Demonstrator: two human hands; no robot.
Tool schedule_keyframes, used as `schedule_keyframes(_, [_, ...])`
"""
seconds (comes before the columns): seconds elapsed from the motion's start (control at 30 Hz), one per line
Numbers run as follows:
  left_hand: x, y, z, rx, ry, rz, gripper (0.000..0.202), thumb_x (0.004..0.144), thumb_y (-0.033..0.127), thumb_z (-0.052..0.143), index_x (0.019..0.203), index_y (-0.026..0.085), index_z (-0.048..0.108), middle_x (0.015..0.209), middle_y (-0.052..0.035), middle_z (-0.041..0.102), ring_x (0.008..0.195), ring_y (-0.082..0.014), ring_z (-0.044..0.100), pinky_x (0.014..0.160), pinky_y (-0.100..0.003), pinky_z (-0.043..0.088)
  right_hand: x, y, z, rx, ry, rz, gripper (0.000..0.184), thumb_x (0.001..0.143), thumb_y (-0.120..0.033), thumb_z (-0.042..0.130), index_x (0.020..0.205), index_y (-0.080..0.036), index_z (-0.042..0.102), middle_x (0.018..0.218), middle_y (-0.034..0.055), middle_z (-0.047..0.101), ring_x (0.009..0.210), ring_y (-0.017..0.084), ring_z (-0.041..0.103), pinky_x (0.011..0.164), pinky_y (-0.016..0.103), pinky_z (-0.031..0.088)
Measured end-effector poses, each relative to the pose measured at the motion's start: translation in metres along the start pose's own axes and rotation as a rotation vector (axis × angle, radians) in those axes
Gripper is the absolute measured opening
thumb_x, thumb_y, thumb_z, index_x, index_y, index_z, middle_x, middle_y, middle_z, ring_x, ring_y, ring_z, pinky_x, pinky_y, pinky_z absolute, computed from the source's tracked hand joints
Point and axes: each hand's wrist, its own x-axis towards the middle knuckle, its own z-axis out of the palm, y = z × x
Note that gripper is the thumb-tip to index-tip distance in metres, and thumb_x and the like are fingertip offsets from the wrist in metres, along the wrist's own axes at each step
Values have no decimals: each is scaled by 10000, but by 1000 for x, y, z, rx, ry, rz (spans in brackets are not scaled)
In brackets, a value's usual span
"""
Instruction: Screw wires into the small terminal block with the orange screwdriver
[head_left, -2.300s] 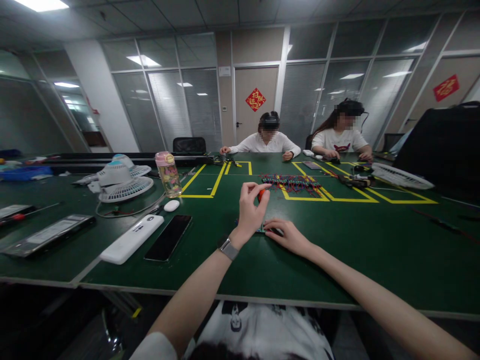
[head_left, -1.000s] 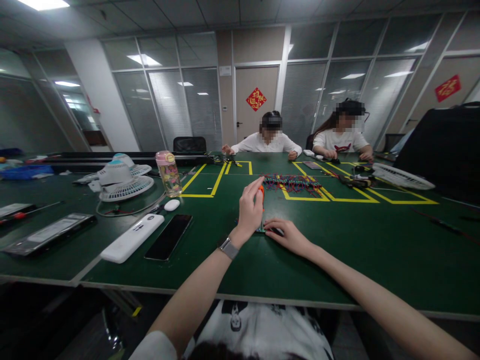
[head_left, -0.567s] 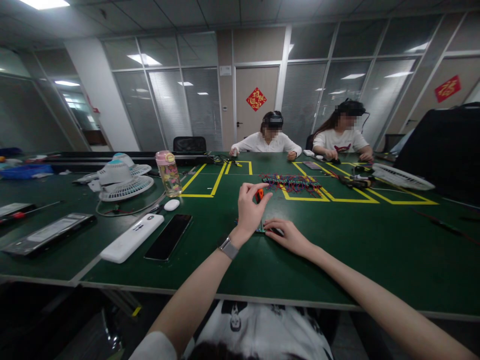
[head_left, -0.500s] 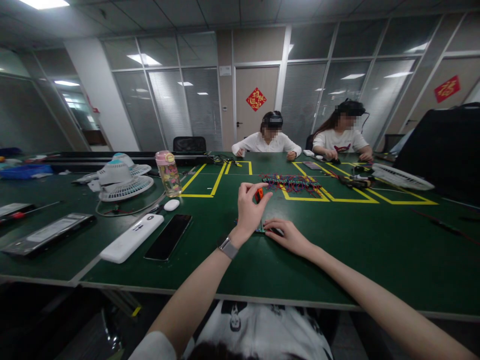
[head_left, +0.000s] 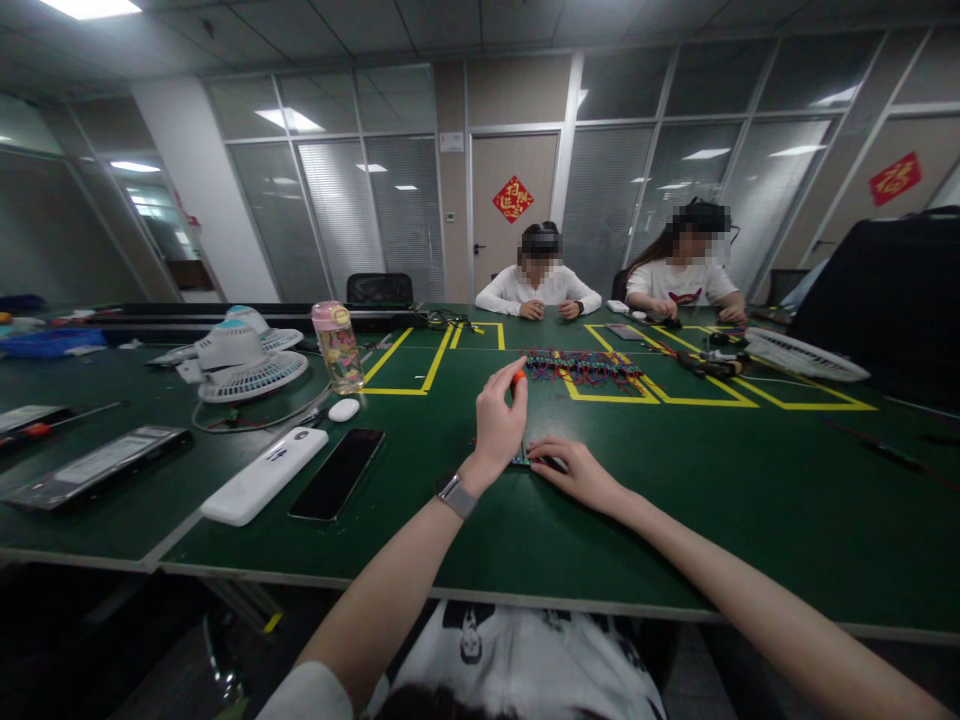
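Screwdriver (head_left: 518,378), ctr of frame, upright or nearly so: rounded orange-red handle top, small bright spot btwn thumb & fingers. Below the hand a thin pale line runs down toward the board, prob. its shaft. Board (head_left: 519,462), just below ctr of frame, lies on the green table (head_left: 675,540): small, w/ green & bluish bits plus a light edge.

L hand (head_left: 499,425) is nearly closed, thumb & long fingers almost straight, tips round the screwdriver handle. R hand (head_left: 576,468) lies low on table, fingers half bent, tips at board's R edge; can't tell if they pinch it or only press it.

Hard to see: most of the handle is behind L hand's fingers; shaft tip too small to make out. L hand & wrist also cover board's L part, w/ only a dark speck showing past the wrist. Smth dark under R hand's fingers, unclear what. Wire pile (head_left: 589,368), R of ctr, is a red/blue/green tangle, single pcs not countable; its L end meets L fingertips in view, contact unclear. Both forearms run out of frame at bottom, L partly sleeved.
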Motion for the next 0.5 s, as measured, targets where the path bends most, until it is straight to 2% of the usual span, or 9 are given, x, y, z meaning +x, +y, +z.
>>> schedule_keyframes(0.17, [-1, 5, -2, 97, 48, 28, 185, 851, 234, 601, 1019, 198, 669, 965, -57, 610, 930, -176, 588, 861, -310, 474, 0, 1, 1, -4, -1, -3, 180, 888, -279, 561, 971, -202, 701, 1034, 88, 686, 1034, 232, 627, 918, 367, 488])
schedule_keyframes(0.23, [-1, 5, -2, 94, 39, 31, 215, 857, 246, 592, 1056, 201, 660, 1002, -64, 587, 957, -175, 573, 885, -312, 466, 0, 2, 1, -4, 1, -8, 179, 887, -277, 561, 972, -202, 700, 1034, 87, 686, 1032, 230, 628, 918, 366, 488])
schedule_keyframes(0.4, [-1, 2, -1, 0, -52, 41, 341, 943, 177, 367, 1213, 189, 575, 1230, -89, 585, 1170, -173, 521, 1037, -356, 397, 0, 2, 1, 2, -1, -12, 177, 889, -261, 560, 980, -197, 697, 1045, 86, 682, 1039, 223, 625, 925, 353, 482])
schedule_keyframes(0.5, [-1, 0, -1, -1, -57, 25, 369, 942, 170, 343, 1245, 184, 553, 1297, -83, 572, 1215, -174, 505, 1066, -382, 381, 0, 1, 1, 3, -5, -9, 177, 889, -260, 559, 976, -195, 698, 1044, 87, 682, 1038, 226, 624, 926, 356, 481])
